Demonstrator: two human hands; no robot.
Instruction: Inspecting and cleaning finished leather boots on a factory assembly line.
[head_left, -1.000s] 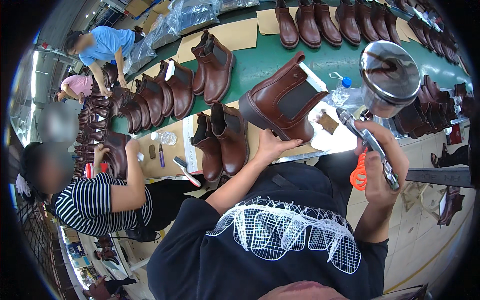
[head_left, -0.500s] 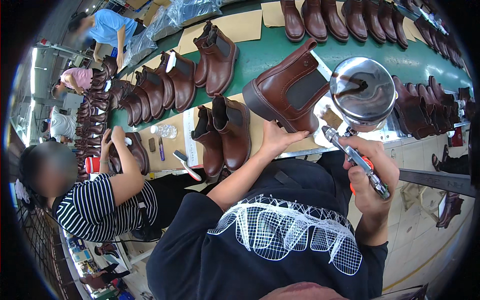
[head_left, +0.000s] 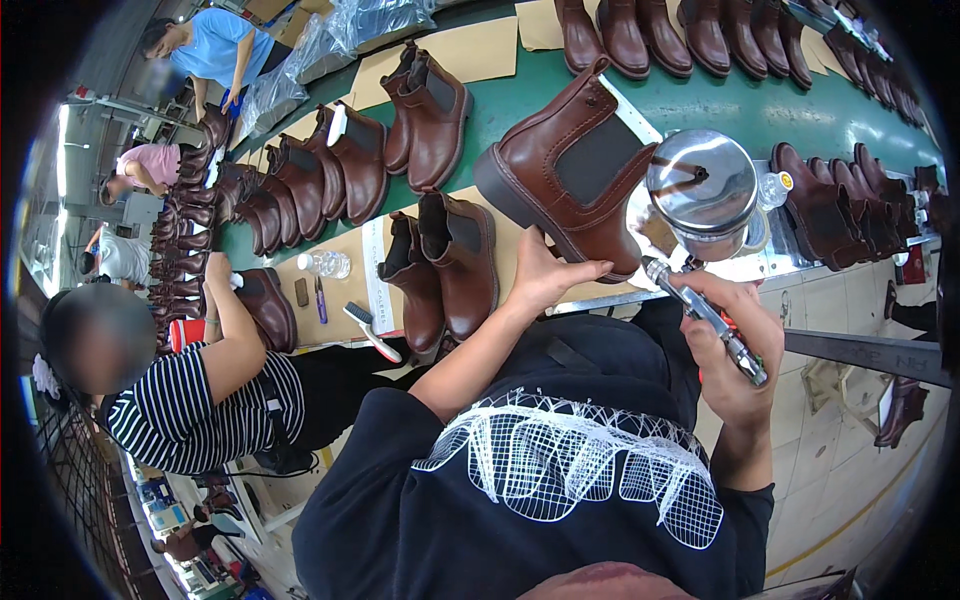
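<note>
My right hand (head_left: 735, 335) is clenched round a spray gun (head_left: 705, 215), its metal cup just beside the boot. My left hand (head_left: 545, 275) grips the brown boot (head_left: 575, 165) by the heel, tilted over the green belt (head_left: 760, 105). Spraying looks underway; a pair (head_left: 445, 265) waits beside it.

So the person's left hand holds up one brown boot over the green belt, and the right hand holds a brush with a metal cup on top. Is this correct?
Not quite. The right hand holds a spray gun, not a brush; its shiny metal cup sits on top. The rest stands: the left hand holds up one brown boot over the green belt. The head view shows it.
</note>
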